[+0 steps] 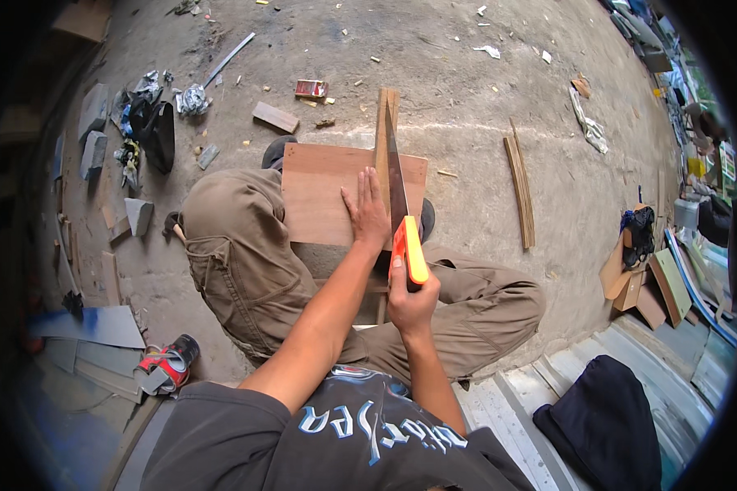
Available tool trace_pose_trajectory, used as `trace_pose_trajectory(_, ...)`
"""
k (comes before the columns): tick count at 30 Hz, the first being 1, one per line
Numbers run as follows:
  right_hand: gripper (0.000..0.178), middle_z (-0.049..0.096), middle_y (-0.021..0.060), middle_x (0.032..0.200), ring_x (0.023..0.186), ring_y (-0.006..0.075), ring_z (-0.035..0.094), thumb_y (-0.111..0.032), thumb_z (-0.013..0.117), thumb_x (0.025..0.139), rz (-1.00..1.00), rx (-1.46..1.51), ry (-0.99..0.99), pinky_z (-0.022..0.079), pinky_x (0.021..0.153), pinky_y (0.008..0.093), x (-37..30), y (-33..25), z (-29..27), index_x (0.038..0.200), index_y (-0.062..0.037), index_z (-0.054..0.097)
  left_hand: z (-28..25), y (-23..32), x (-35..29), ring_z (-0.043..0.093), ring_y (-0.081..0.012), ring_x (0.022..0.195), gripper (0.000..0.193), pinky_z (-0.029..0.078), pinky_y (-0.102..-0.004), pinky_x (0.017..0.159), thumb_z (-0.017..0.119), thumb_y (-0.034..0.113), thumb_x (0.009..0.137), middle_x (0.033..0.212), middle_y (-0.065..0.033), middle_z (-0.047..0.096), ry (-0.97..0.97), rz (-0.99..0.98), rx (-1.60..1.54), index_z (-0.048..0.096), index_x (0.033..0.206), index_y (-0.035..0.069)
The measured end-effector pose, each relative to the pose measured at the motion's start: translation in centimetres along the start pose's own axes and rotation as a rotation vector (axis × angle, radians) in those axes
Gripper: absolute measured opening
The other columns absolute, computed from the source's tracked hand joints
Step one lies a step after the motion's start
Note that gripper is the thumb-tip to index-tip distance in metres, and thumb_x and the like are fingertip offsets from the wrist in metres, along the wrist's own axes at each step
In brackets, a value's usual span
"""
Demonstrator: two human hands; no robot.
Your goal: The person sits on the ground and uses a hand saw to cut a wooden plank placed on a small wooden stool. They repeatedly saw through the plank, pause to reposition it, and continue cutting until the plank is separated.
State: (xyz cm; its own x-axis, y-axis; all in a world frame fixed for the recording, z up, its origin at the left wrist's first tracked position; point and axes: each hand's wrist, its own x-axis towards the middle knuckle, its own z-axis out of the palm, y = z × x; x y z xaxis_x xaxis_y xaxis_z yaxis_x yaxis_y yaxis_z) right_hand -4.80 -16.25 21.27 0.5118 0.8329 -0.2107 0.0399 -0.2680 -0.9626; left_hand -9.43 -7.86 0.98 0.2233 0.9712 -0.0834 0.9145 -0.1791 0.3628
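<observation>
Near the centre of the frame, a saw (398, 195) with an orange and yellow handle is held by the right hand (411, 304), its fingers wrapped round the grip. The blade is pointed toward the top of the frame and is laid along a narrow wooden strip (382, 135), by which the far edge of a reddish-brown wooden panel (315, 188) is overhung. The panel is pressed by the left hand (368, 211), spread flat just left of the blade, its fingers extended and clenched on nothing; whether the strip is also touched by them cannot be told.

The panel is closely flanked by the bent legs (250, 245), and a dark-headed tool (172, 224) is partly hidden by the knee at left. Beyond the panel, a small wood block (275, 117) and a red box (310, 88) are scattered on the concrete floor (467, 106). At upper left, crumpled foil (193, 100), a black bag (153, 132) and grey blocks (93, 155) are clustered. Right of centre, thin wooden strips (519, 192) are laid well apart from the hands. At lower left a red can (172, 366) is seen; at lower right, dark cloth (602, 425) is spread over pale metal sheeting (508, 430).
</observation>
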Motion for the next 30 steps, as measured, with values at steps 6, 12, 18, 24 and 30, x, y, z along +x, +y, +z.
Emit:
trace_pose_trajectory(6, 0.027, 0.065, 0.0125, 0.065, 0.059, 0.0116, 0.058, -0.018, 0.06, 0.095, -0.146, -0.092, 0.117, 0.046, 0.054, 0.0318, 9.9, 0.7, 3.3, 0.085, 0.0072, 0.063, -0.6, 1.7, 0.0, 0.017, -0.0252, 0.151, 0.078, 0.005, -0.0645, 0.118, 0.048, 0.019, 0.094, 0.163, -0.0141, 0.017, 0.021, 0.127, 0.046, 0.006, 0.155, 0.0)
trace_pose_trajectory(12, 0.02, 0.068, 0.0078, 0.074, 0.069, 0.0106, 0.061, -0.011, 0.061, 0.094, -0.152, 0.043, 0.068, 0.047, 0.06, 0.0301, 1.0, 1.8, -0.2, 0.097, 0.008, 0.066, -1.5, 1.1, 0.0, 0.018, -0.0261, 0.151, 0.094, 0.001, -0.0658, 0.116, 0.06, 0.033, 0.086, 0.162, -0.0151, 0.018, -0.025, 0.022, -0.13, 0.006, 0.155, -0.001)
trace_pose_trajectory(18, 0.024, 0.065, 0.0119, 0.067, 0.06, 0.0139, 0.057, -0.014, 0.062, 0.093, -0.066, -0.045, 0.087, 0.045, 0.055, 0.0322, 10.9, 1.6, 2.7, 0.082, 0.0071, 0.062, -0.2, 1.6, 0.2, 0.017, -0.025, 0.151, 0.082, 0.003, -0.0657, 0.117, 0.053, 0.022, 0.09, 0.162, -0.0134, 0.018, -0.019, 0.128, 0.117, 0.008, 0.155, -0.002)
trace_pose_trajectory(24, 0.02, 0.065, 0.0128, 0.07, 0.067, 0.0131, 0.06, -0.011, 0.059, 0.093, -0.039, -0.004, 0.046, 0.047, 0.06, 0.0326, 0.2, 1.8, 0.0, 0.09, 0.0087, 0.064, -0.6, 0.4, 0.1, 0.017, -0.0246, 0.151, 0.085, -0.001, -0.0644, 0.117, 0.055, 0.025, 0.089, 0.163, -0.0141, 0.018, -0.021, 0.026, -0.013, 0.009, 0.155, -0.001)
trace_pose_trajectory(30, 0.026, 0.065, 0.0114, 0.064, 0.058, 0.0133, 0.058, -0.014, 0.062, 0.092, -0.019, -0.04, 0.088, 0.045, 0.054, 0.0325, 9.7, 2.3, 2.0, 0.078, 0.0069, 0.061, 0.7, 0.8, 0.2, 0.018, -0.0246, 0.151, 0.091, 0.0, -0.0646, 0.117, 0.059, 0.027, 0.087, 0.162, -0.0146, 0.018, 0.064, 0.147, 0.081, 0.007, 0.155, -0.001)
